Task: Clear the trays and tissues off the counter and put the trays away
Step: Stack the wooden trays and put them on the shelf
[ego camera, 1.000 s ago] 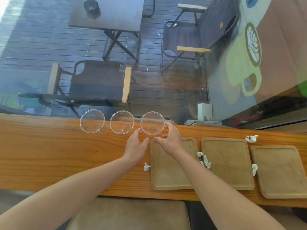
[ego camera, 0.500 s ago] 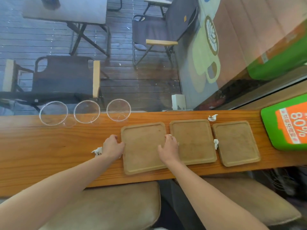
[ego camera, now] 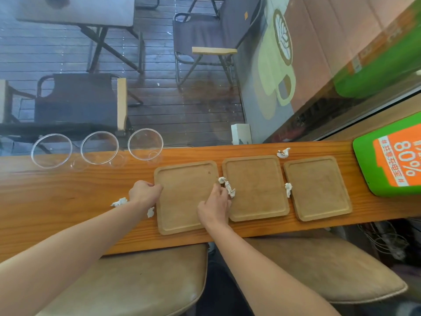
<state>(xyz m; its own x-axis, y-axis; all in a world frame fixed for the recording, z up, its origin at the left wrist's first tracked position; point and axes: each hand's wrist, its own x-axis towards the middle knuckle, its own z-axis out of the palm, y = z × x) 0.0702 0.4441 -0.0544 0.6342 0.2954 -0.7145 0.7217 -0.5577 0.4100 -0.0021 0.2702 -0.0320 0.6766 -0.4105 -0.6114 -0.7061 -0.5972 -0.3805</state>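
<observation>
Three flat wooden trays lie side by side on the wooden counter (ego camera: 68, 201): a left tray (ego camera: 184, 201), a middle tray (ego camera: 257, 188) and a right tray (ego camera: 316, 188). My left hand (ego camera: 144, 192) curls over the left tray's left edge. My right hand (ego camera: 214, 205) grips its right edge, fingertips beside a crumpled tissue (ego camera: 226, 184). The tray still lies flat. More tissues lie by my left wrist (ego camera: 119, 201) (ego camera: 150, 212), between the middle and right trays (ego camera: 288, 189), and behind them (ego camera: 283, 153).
Three clear plastic cups (ego camera: 52, 150) (ego camera: 99, 147) (ego camera: 145, 144) stand along the counter's far edge against the window. A green and orange sign (ego camera: 391, 156) lies at the right end. Padded stools (ego camera: 127, 281) (ego camera: 319, 270) stand below the near edge.
Both hands left the right-hand cup and came back onto the two sides of the left tray. My view swung right, bringing the green sign in.
</observation>
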